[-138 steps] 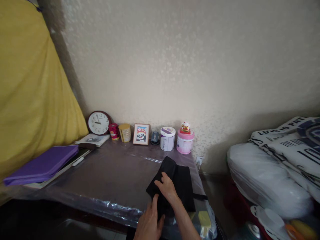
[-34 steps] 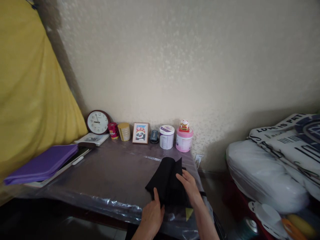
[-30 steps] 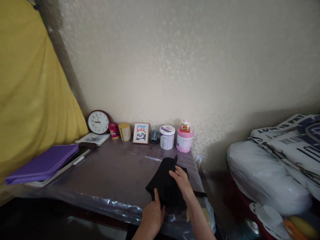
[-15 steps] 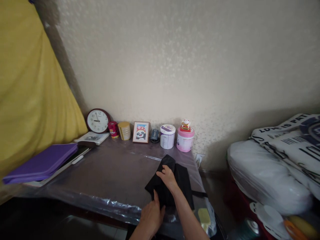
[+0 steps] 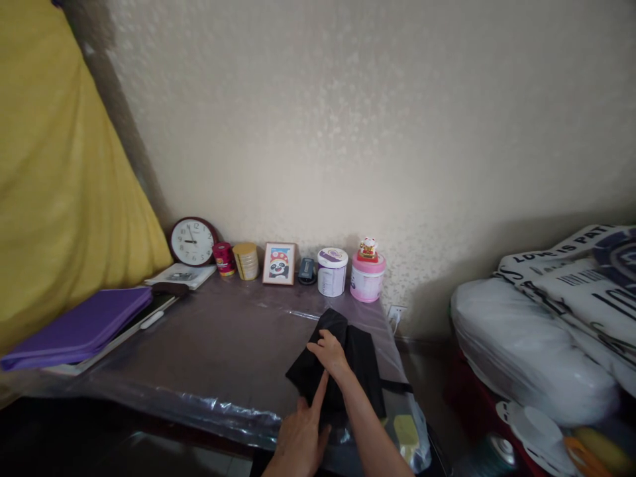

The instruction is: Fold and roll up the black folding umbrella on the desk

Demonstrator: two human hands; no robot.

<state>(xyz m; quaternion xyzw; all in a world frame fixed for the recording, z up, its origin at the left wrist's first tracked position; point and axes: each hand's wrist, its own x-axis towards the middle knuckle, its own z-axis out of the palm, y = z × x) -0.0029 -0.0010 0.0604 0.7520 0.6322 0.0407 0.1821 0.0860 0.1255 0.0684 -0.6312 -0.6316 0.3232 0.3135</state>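
Observation:
A folded black cloth [image 5: 360, 358] lies near the right front corner of a table [image 5: 218, 344] covered in clear plastic. My right hand [image 5: 328, 352] rests on top of the cloth with its fingers curled down onto the fabric. My left hand [image 5: 301, 434] is at the table's front edge, its forefinger stretched out and touching the near edge of the cloth. A black strap [image 5: 397, 387] runs off the cloth to the right.
Along the wall stand a clock [image 5: 191, 242], a red tin [image 5: 224, 259], a gold tin [image 5: 246, 260], a panda picture [image 5: 279, 263], a white tub [image 5: 332, 271] and a pink tub [image 5: 368, 277]. A purple folder [image 5: 79, 326] lies left. Bedding bags [image 5: 536, 344] pile up right.
My right hand moved from the cloth's right edge to its middle and laid the raised flap flat. My left forefinger has stretched out onto the cloth's near edge.

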